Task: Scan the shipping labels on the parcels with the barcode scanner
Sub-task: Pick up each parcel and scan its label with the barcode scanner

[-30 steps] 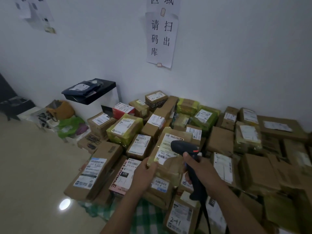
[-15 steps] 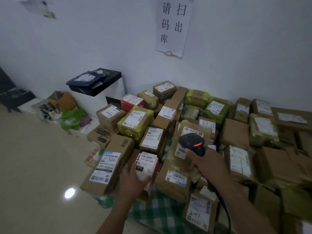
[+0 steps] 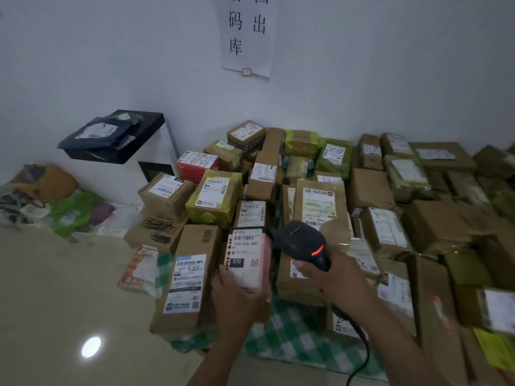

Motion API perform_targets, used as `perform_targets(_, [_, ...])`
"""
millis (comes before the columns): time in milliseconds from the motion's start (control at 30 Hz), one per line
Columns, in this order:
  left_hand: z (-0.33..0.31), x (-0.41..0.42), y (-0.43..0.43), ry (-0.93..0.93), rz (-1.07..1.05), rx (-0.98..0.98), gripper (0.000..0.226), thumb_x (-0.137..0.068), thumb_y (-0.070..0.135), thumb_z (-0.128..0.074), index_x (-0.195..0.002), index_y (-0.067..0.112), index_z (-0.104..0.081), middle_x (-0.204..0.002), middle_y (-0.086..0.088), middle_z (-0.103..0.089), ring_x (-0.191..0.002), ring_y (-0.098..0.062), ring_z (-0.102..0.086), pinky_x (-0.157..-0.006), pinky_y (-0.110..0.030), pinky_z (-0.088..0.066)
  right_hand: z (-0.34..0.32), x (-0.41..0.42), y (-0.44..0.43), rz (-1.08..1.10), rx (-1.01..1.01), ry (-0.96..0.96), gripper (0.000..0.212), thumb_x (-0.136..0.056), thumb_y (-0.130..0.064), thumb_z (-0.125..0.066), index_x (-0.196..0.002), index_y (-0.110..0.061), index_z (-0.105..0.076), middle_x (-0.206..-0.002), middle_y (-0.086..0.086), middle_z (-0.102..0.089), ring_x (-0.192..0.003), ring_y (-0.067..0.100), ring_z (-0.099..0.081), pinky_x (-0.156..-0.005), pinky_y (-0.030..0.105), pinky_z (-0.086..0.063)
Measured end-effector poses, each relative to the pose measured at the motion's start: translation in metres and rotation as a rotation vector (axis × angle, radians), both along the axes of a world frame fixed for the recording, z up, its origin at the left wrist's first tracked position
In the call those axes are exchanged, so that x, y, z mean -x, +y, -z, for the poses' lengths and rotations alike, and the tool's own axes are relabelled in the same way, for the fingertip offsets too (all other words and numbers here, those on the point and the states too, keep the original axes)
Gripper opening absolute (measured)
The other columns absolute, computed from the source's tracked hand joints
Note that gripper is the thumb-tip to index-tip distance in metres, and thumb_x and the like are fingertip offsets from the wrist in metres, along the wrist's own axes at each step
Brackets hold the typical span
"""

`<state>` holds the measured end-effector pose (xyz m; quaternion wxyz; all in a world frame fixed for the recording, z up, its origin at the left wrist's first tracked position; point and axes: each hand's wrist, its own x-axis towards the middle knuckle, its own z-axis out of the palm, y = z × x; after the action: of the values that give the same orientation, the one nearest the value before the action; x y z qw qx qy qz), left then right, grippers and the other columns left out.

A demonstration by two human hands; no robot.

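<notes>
The black tray point(image 3: 147, 125) by the wall holds dark mailer bags point(image 3: 103, 133). The left hand point(image 3: 237, 298) grips a pink parcel point(image 3: 248, 270) upright at the pile's near edge, fingers curled round its lower end. The right hand point(image 3: 335, 281) is clamped on the barcode scanner point(image 3: 302, 240) just beside the shipping label point(image 3: 246, 242) — red light lit. The wall sign point(image 3: 248, 37) is cut off on top; parcels at far right are blurred.

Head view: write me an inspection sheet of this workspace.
Surface: floor, checked cloth under the pile.
Job's things: pink parcel, label up; scanner, red light lit, beside it; labelled boxes piled by the wall.
Clutter: bags left of the pile.
Hands: left hand holds the pink parcel; right hand grips the scanner.
Cables: scanner cable hangs below the right forearm.
Surroundings: white wall, paper sign; black tray on white stand.
</notes>
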<state>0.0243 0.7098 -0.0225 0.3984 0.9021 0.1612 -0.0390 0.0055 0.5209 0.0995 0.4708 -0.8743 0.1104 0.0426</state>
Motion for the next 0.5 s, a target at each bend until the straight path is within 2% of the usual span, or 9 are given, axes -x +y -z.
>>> perform_targets(100, [-0.021, 0.006, 0.003, -0.077, -0.023, 0.104, 0.123, -0.068, 0.060, -0.079, -0.156, 0.009, -0.010, -0.148, -0.011, -0.031, -0.136, -0.025, -0.030, -0.100, -0.030, -0.031, 0.005, 0.003, 0.016, -0.032, -0.135, 0.015, 0.011, -0.088, -0.033, -0.072, -0.090, -0.027, -0.063, -0.049, -0.010, -0.062, -0.042, 0.002, -0.056, -0.043, 0.017, -0.042])
perform_targets(167, [-0.037, 0.011, 0.003, -0.104, -0.013, 0.186, 0.124, -0.067, 0.059, -0.081, -0.157, 0.015, -0.009, -0.154, -0.004, -0.024, -0.143, -0.022, -0.022, -0.107, -0.033, -0.030, 0.006, 0.004, 0.023, -0.044, -0.205, 0.000, 0.014, -0.088, -0.032, -0.072, -0.087, -0.021, -0.064, -0.047, -0.009, -0.063, -0.039, 0.002, -0.056, -0.041, 0.014, -0.042])
perform_targets(233, [-0.053, 0.014, 0.003, -0.105, -0.014, 0.338, 0.123, -0.062, 0.055, -0.084, -0.157, 0.018, -0.015, -0.154, -0.003, -0.027, -0.142, -0.022, -0.029, -0.109, -0.033, -0.033, 0.006, 0.005, 0.028, -0.021, -0.279, -0.009, 0.018, -0.087, -0.035, -0.070, -0.088, -0.018, -0.065, -0.051, -0.010, -0.065, -0.043, 0.001, -0.059, -0.043, 0.013, -0.044])
perform_targets(267, [-0.060, 0.015, 0.004, -0.103, -0.020, 0.433, 0.120, -0.057, 0.056, -0.082, -0.154, 0.018, -0.023, -0.152, -0.005, -0.033, -0.137, -0.023, -0.039, -0.109, -0.038, -0.041, 0.005, 0.005, 0.028, 0.002, -0.318, -0.009, 0.019, -0.088, -0.037, -0.069, -0.089, -0.019, -0.065, -0.053, -0.012, -0.066, -0.045, 0.000, -0.061, -0.043, 0.011, -0.043])
perform_targets(300, [-0.066, 0.016, 0.005, -0.108, -0.030, 0.500, 0.114, -0.054, 0.058, -0.079, -0.149, 0.017, -0.033, -0.147, -0.007, -0.041, -0.129, -0.024, -0.050, -0.103, -0.043, -0.049, 0.003, 0.005, 0.029, 0.022, -0.356, -0.007, 0.020, -0.087, -0.040, -0.067, -0.088, -0.020, -0.065, -0.054, -0.014, -0.067, -0.045, 0.000, -0.062, -0.042, 0.010, -0.043])
perform_targets(367, [-0.074, 0.017, 0.008, -0.132, -0.048, 0.578, 0.090, -0.055, 0.057, -0.076, -0.135, 0.024, -0.051, -0.132, -0.008, -0.056, -0.112, -0.021, -0.063, -0.087, -0.044, -0.059, 0.000, 0.006, 0.027, 0.030, -0.422, -0.010, 0.032, -0.079, -0.052, -0.065, -0.086, -0.021, -0.066, -0.060, -0.009, -0.071, -0.048, 0.004, -0.065, -0.044, 0.012, -0.046])
perform_targets(433, [-0.078, 0.017, 0.010, -0.130, -0.056, 0.692, 0.064, -0.067, 0.045, -0.079, -0.126, 0.043, -0.055, -0.121, -0.003, -0.067, -0.105, -0.019, -0.068, -0.085, -0.044, -0.059, 0.000, 0.006, 0.023, 0.017, -0.451, -0.006, 0.044, -0.069, -0.062, -0.063, -0.089, -0.023, -0.067, -0.068, -0.003, -0.075, -0.056, 0.011, -0.070, -0.051, 0.017, -0.053])
perform_targets(500, [-0.079, 0.015, 0.011, -0.087, -0.036, 0.844, 0.053, -0.082, 0.024, -0.076, -0.118, 0.056, -0.054, -0.117, 0.002, -0.071, -0.105, -0.021, -0.070, -0.088, -0.048, -0.057, 0.000, 0.007, 0.018, 0.015, -0.476, -0.001, 0.045, -0.068, -0.063, -0.062, -0.093, -0.026, -0.068, -0.074, -0.004, -0.076, -0.062, 0.012, -0.072, -0.056, 0.020, -0.055])
